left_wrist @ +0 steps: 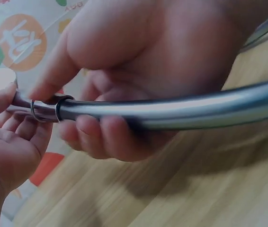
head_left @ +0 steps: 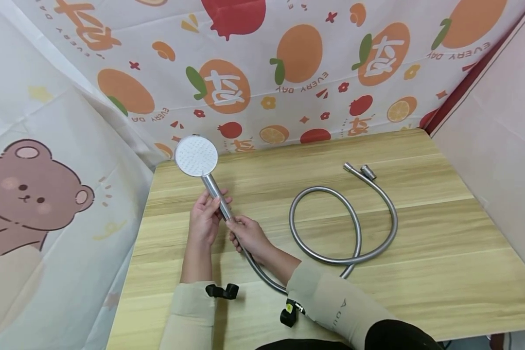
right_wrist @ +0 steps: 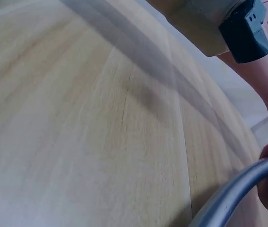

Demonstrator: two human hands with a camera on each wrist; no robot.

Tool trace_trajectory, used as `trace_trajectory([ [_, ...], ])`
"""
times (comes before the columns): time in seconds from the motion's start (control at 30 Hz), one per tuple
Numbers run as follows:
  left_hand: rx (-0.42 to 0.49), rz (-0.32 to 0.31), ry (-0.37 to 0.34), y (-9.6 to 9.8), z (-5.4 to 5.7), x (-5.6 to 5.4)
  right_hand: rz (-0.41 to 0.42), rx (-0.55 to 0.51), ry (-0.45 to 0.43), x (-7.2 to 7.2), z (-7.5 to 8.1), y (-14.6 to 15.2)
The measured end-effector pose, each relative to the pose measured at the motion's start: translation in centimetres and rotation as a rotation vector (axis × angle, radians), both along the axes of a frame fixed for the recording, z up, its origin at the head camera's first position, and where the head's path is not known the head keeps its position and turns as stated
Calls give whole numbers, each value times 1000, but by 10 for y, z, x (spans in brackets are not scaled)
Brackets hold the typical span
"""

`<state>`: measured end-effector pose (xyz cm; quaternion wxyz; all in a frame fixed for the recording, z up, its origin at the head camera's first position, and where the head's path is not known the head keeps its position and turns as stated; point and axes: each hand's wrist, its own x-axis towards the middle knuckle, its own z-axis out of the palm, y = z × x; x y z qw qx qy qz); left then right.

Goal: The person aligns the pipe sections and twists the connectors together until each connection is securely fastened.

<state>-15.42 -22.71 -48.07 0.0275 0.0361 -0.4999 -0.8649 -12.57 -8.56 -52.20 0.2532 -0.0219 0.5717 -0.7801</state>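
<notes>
Bear-print cloth (head_left: 30,194) left of L hand (head_left: 205,218), fruit-print cloth (head_left: 262,58) beyond, wood tbl (head_left: 442,243) below.
Shower head (head_left: 196,155) just past L hand, which pinches handle (head_left: 212,187); R hand (head_left: 251,238), near it, grips hose (head_left: 332,261) by handle's base; rest loops on tbl, right of R hand.

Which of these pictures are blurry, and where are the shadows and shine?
Head view: mostly crisp, with the handheld shower head and metal shower hose clearly outlined; left wrist view: soft overall, a bright streak of shine along the hose; right wrist view: hazy, a long dark shadow crossing the wooden table, whose edge looks bowed.
</notes>
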Motion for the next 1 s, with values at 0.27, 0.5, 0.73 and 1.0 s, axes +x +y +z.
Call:
trace_trajectory([
  [0.27,-128,87,-167,-28,-1,-10,122,174,120,12,-17,6],
  [0.5,-359,134,-321,-47,1,-16,256,355,304,23,-18,13],
  [0.73,-461,168,-399,-69,-3,-21,384,485,445,32,-14,24],
  [1.0,-626,231,-451,-91,-21,-36,394,555,526,31,-8,42],
])
